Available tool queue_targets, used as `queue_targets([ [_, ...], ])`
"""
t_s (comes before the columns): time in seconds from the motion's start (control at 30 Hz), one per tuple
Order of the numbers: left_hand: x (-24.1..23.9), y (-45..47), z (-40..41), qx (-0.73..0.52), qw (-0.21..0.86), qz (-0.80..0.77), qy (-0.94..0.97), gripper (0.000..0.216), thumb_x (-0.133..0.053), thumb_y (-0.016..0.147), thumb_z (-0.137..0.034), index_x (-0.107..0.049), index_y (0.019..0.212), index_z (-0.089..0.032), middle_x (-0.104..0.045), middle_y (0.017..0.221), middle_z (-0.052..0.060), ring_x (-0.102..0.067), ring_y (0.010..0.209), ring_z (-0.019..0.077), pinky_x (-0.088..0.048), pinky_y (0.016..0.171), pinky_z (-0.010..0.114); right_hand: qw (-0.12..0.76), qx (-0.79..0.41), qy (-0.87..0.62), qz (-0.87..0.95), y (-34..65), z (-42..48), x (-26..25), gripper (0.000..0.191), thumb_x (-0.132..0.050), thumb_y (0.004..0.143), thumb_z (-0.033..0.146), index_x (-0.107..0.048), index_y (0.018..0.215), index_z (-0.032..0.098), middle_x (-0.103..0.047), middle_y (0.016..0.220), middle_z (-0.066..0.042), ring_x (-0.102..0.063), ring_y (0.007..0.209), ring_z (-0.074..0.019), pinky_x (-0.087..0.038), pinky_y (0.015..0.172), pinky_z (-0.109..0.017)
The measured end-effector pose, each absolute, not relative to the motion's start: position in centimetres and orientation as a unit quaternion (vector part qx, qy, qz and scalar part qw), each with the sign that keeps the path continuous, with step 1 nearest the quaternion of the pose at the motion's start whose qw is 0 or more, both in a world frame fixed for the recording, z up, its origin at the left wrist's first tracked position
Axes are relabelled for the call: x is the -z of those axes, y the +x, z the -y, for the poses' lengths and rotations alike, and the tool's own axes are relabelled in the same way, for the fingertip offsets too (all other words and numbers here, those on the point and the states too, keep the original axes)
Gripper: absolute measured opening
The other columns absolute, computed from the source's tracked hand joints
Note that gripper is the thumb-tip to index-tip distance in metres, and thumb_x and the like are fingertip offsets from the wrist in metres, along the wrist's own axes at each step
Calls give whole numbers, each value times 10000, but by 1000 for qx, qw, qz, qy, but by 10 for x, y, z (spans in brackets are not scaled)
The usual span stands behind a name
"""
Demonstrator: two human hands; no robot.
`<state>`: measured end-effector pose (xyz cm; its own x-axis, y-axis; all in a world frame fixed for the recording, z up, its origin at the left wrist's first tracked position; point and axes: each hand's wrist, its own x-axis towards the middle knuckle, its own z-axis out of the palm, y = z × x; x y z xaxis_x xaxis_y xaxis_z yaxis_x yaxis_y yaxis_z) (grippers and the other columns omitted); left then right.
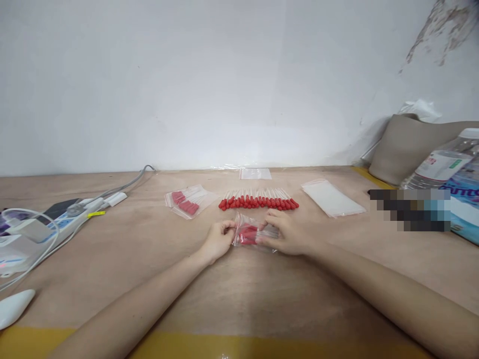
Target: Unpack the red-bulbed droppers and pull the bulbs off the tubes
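A clear zip bag (267, 245) with red-tipped white sticks (247, 234) inside lies on the table between my hands. My left hand (220, 240) pinches the bag's left end, by the red zip strip. Over the right part of the bag, my right hand (286, 233) has its thumb and fingers closed on the plastic. Just beyond stands a row of loose red-tipped sticks (258, 202), tips toward me. Filled bags of such sticks (189, 201) overlap to the left. On the right is a stack of flat zip bags (332, 198).
A single flat bag (255, 173) lies by the wall. At left are a power strip (63, 224) with cables and a white computer mouse (15, 308). On the right stand a grey-brown container (396, 149), a plastic bottle (439, 162) and a blue pack (464, 214).
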<state>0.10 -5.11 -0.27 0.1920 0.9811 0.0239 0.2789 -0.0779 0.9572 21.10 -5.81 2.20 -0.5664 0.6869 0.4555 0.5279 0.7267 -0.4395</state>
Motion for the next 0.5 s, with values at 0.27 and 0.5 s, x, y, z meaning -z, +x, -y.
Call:
queue_targets([
  [0.27,0,-10,54,-338,216,-443,802,186,-542,747,-182,-671,881,-173,-509,912,53,-501,856,163,-418,767,280,309,-103,-393,860,231,63,5,196,-589,763,358,-562,839,180,-549,804,-24,-509,686,-127,-407,626,-259],
  [0.5,-7,-15,52,-313,342,-339,819,256,-479,832,-250,-618,1034,-179,-557,970,78,-547,876,168,-433,775,274,301,-53,-389,869,232,63,7,180,-515,816,357,-558,863,189,-553,836,-38,-514,705,-138,-412,639,-276],
])
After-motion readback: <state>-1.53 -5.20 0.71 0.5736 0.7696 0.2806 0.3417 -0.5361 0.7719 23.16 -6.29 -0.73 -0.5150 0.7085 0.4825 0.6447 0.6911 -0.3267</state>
